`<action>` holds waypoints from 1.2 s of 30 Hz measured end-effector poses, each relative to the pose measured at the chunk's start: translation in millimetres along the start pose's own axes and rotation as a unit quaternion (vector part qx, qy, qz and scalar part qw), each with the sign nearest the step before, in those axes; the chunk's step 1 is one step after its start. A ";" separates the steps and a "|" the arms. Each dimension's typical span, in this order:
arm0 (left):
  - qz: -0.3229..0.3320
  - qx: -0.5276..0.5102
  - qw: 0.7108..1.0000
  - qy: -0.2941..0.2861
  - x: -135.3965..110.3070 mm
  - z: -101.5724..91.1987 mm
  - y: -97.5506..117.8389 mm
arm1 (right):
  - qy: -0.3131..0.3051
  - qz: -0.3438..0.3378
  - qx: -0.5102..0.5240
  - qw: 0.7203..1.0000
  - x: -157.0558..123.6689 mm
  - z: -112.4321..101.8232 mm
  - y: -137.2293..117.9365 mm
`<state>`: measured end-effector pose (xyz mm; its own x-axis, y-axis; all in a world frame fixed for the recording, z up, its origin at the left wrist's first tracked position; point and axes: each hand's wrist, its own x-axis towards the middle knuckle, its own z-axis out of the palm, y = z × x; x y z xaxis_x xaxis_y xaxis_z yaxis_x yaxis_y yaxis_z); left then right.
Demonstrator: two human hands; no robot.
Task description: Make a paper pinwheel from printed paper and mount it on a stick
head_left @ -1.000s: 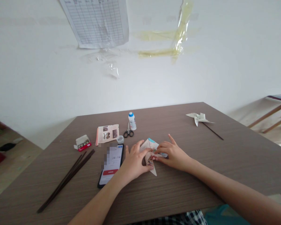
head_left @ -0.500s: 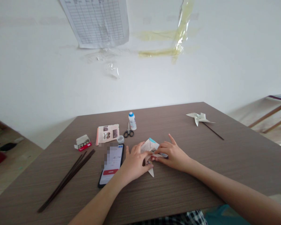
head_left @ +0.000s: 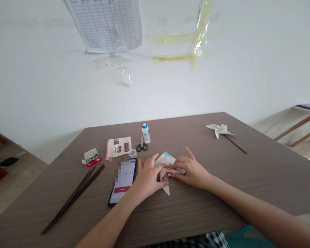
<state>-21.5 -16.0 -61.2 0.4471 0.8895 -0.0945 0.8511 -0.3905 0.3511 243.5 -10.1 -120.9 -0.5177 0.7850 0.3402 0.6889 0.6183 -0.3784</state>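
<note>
A folded printed paper pinwheel (head_left: 167, 159) lies on the table, with one pale point toward me and a blue-edged one away from me. My left hand (head_left: 150, 175) is at its left side, thumb and index finger closed on the paper near the centre. From the right, my right hand (head_left: 189, 170) pinches the paper's middle and right part, one finger raised. The fingers hide much of the folds. At the far right lies a finished white pinwheel (head_left: 220, 130) on a dark stick (head_left: 235, 144).
Left of my hands are a phone (head_left: 122, 182), dark sticks (head_left: 73, 198) and a small red-and-white box (head_left: 91, 157). Beyond them sit a printed paper piece (head_left: 119, 148), a small clear cup (head_left: 132, 153), scissors (head_left: 142, 146) and a white bottle (head_left: 146, 133). A wall backs the table (head_left: 196, 213).
My left hand's fingers have lifted and spread slightly at the paper. The right hand stays almost still, and the phone's timer reads one second more.
</note>
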 end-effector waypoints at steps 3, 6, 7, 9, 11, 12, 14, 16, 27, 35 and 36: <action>0.000 0.002 1.000 -0.016 -0.5 -0.7 -0.1 | 0.004 0.002 0.003 1.000 0.0 -0.6 -1.4; 0.001 0.006 1.000 -0.020 -0.3 -0.1 -0.6 | 0.004 0.000 0.002 1.000 0.4 -0.6 -1.1; 0.002 0.007 1.000 -0.018 -0.1 0.2 -0.7 | 0.002 -0.002 0.001 1.000 0.5 -0.4 -0.7; 0.002 0.010 1.000 -0.015 0.0 0.7 -0.6 | 0.000 -0.006 -0.001 1.000 0.6 0.1 0.4; -0.001 0.010 1.000 -0.013 0.0 0.9 -0.2 | -0.001 -0.008 -0.002 1.000 0.5 0.8 1.5; -0.004 0.010 1.000 -0.011 0.0 0.9 0.0 | -0.002 -0.007 -0.003 1.000 0.5 1.0 1.9; -0.009 0.012 1.000 -0.008 0.0 1.0 0.0 | -0.007 -0.001 -0.003 1.000 0.3 1.4 2.4; -0.008 0.015 1.000 -0.006 -0.1 1.5 -0.9 | -0.010 0.003 -0.003 1.000 0.1 1.4 2.2; -0.002 0.025 1.000 -0.016 0.0 -0.1 -0.8 | -0.016 0.004 0.002 1.000 1.6 -1.4 -0.7; 0.013 0.016 1.000 0.005 0.0 2.2 -3.4 | -0.011 0.001 0.003 1.000 0.4 0.0 0.7; 0.014 0.016 1.000 0.007 0.0 2.3 -3.4 | -0.013 0.003 0.003 1.000 0.4 0.0 0.8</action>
<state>-23.8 -15.2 -64.5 0.4670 0.8813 -0.0721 0.8466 -0.4221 0.3241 243.9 -9.3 -121.0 -0.5271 0.7889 0.3158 0.6884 0.6143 -0.3857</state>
